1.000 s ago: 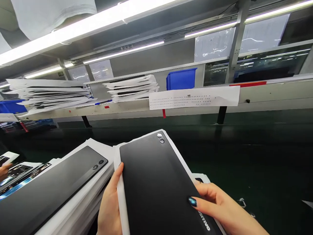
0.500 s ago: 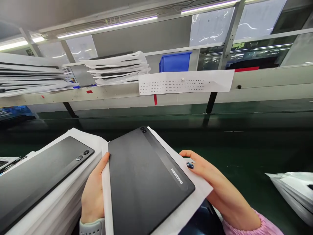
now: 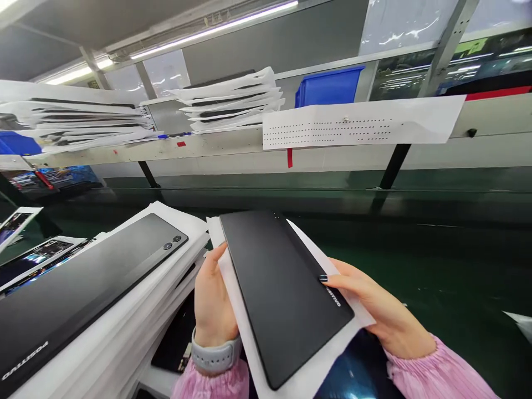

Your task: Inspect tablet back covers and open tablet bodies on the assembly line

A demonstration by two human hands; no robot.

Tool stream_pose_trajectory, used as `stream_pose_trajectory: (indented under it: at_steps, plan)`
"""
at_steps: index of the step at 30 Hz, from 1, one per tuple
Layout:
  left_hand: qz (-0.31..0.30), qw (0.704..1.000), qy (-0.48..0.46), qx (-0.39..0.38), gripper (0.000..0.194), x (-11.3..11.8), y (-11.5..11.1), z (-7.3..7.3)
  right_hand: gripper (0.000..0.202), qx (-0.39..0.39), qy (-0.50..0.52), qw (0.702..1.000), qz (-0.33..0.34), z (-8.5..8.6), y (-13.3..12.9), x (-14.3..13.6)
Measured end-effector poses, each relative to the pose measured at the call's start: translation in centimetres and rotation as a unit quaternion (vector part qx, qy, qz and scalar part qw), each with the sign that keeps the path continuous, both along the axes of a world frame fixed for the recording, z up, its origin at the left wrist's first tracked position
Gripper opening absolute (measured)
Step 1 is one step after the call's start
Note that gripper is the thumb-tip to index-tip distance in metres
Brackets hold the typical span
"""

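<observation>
Between my two hands is a dark grey tablet back cover (image 3: 282,288) with a white sheet (image 3: 310,379) under it. My left hand (image 3: 214,302) grips the left edge, thumb on top. On the right edge, my right hand (image 3: 361,299) holds cover and sheet, its thumb pressing beside the partly covered lettering; its other fingers are mostly hidden underneath. To the left, another grey back cover (image 3: 95,282) with two camera rings tops a tall stack of white sheets (image 3: 137,327). Under my right wrist is a dark glossy surface (image 3: 353,371).
Stacks of white-wrapped sheets (image 3: 95,119) lie on the shelf (image 3: 224,141), near a blue bin (image 3: 330,86). A dotted white paper strip (image 3: 353,124) hangs from its front. Screen-like panels (image 3: 45,252) lie at far left, above the dark green bench surface (image 3: 449,277).
My right thumb has come down onto the cover's face near the lettering. The cover has tilted and turned slightly. The view has swung left, so the left stack shows more.
</observation>
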State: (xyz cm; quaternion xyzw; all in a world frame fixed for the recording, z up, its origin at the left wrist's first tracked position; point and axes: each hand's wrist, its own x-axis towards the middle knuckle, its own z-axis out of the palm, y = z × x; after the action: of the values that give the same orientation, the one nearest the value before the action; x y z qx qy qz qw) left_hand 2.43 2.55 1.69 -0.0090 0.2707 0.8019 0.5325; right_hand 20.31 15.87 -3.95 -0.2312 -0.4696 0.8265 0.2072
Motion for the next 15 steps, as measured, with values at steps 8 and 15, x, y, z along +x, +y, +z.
stream_pose_trajectory:
  at_steps: [8,15]
  plan:
    - [0.032,0.983,0.178,0.039,0.056,4.2,-0.8,-2.2,0.034,0.004,0.076,0.993,0.095,-1.4,1.2,-0.2]
    - [0.024,0.972,0.235,0.007,0.084,4.5,-1.0,-1.3,0.033,0.011,0.083,0.989,0.120,-0.9,0.7,0.0]
